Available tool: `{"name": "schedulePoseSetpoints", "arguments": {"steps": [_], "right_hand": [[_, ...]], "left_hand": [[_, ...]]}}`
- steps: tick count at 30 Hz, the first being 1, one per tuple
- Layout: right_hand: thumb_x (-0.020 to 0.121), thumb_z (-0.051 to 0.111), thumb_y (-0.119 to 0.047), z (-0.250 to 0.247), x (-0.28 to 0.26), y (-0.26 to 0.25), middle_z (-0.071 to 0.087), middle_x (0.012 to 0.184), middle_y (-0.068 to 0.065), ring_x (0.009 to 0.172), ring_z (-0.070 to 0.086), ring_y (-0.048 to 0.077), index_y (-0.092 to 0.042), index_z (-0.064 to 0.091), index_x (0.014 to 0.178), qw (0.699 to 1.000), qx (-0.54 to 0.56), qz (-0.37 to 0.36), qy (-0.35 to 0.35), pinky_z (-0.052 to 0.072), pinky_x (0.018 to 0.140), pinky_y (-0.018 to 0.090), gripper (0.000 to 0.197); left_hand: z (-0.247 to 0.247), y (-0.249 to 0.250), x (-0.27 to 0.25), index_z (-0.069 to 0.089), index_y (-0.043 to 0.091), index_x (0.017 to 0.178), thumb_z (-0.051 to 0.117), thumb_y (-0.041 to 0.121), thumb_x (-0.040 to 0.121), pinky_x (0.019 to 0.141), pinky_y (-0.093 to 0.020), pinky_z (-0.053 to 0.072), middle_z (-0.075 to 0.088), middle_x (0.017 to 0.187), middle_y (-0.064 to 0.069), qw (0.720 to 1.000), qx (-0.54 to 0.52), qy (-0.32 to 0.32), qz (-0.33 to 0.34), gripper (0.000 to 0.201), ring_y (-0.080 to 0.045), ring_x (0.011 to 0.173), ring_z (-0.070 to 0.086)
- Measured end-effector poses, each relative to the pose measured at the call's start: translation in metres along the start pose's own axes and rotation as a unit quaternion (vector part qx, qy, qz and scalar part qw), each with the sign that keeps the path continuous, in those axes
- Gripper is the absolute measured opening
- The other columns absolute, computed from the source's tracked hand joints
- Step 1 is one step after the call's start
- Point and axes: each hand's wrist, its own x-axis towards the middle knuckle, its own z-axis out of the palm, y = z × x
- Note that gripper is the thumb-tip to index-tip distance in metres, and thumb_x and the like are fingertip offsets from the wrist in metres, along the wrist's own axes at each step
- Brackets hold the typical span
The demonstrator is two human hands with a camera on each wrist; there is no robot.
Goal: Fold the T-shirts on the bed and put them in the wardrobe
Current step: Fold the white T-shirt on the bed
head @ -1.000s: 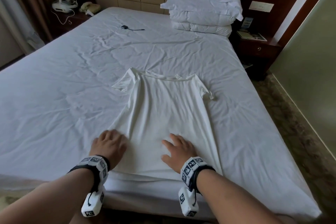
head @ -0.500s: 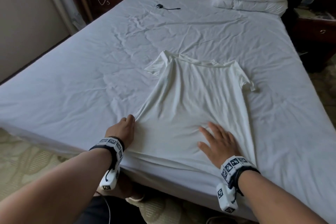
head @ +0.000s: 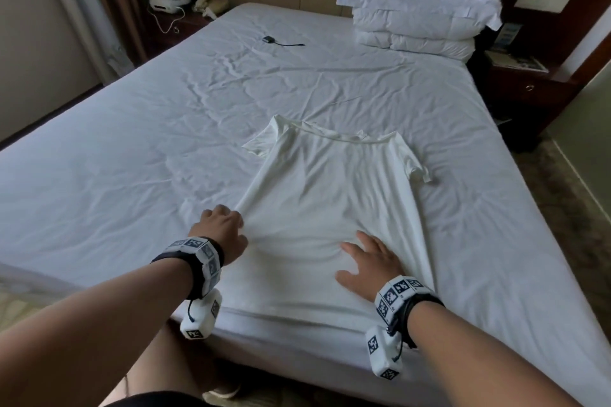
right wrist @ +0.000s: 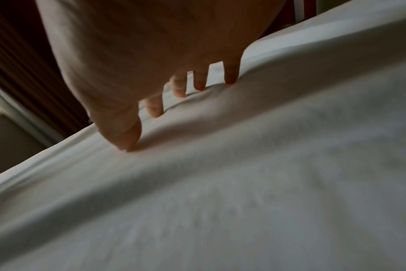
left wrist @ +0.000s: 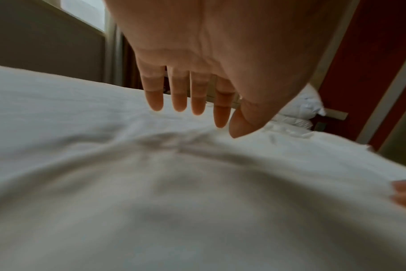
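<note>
Our left hand [head: 221,231] hovers at the shirt's left edge with fingers [left wrist: 179,99] straight and holding nothing — the white shirt [head: 330,195] lies flat near the foot of the bed [head: 132,142], hem toward us — and our right hand [head: 372,266] presses flat, fingers spread, on its lower part.

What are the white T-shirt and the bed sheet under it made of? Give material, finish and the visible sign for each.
White T-shirt: looks like thin, soft knit, matte; it drapes limply and puckers around the right hand pressing it. Fibre unclear.
White bed sheet: looks like woven cotton or a blend, matte; it holds sharper, crisp creases.
</note>
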Motion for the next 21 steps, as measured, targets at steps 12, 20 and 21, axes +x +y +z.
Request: {"name": "schedulePoseSetpoints", "arguments": {"steps": [12, 20, 21], "right_hand": [[0.087, 0.053, -0.058, -0.02, 0.02, 0.024, 0.022, 0.164, -0.003, 0.149, 0.024, 0.024, -0.042, 0.038, 0.147, 0.999, 0.018, -0.022, 0.025, 0.025, 0.119, 0.044, 0.064], [0.092, 0.052, -0.041, -0.053, 0.087, 0.098, 0.053, 0.127, -0.011, 0.121, 0.048, 0.016, -0.033, 0.066, 0.112, 0.99, 0.064, -0.008, 0.127, 0.04, 0.104, 0.032, 0.026], [0.091, 0.053, -0.042, -0.056, 0.1, 0.108, 0.055, 0.123, -0.011, 0.118, 0.05, 0.016, -0.033, 0.067, 0.108, 0.987, 0.072, 0.006, 0.141, 0.042, 0.101, 0.032, 0.024]], "left_hand": [[0.032, 0.167, 0.041, 0.057, 0.035, 0.126, 0.054, 0.045, 0.09, 0.098, -0.036, 0.046, 0.051, 0.13, 0.003, 0.982, -0.034, -0.108, 0.154, 0.037, -0.021, 0.121, 0.048], [0.044, 0.227, 0.114, 0.059, 0.034, 0.104, 0.051, 0.042, 0.088, 0.089, -0.03, 0.046, 0.056, 0.11, 0.005, 0.977, -0.089, -0.09, 0.173, 0.02, -0.02, 0.109, 0.056], [0.044, 0.238, 0.126, 0.058, 0.034, 0.097, 0.052, 0.043, 0.087, 0.085, -0.029, 0.047, 0.056, 0.104, 0.007, 0.974, -0.098, -0.094, 0.181, 0.015, -0.019, 0.104, 0.058]]}}
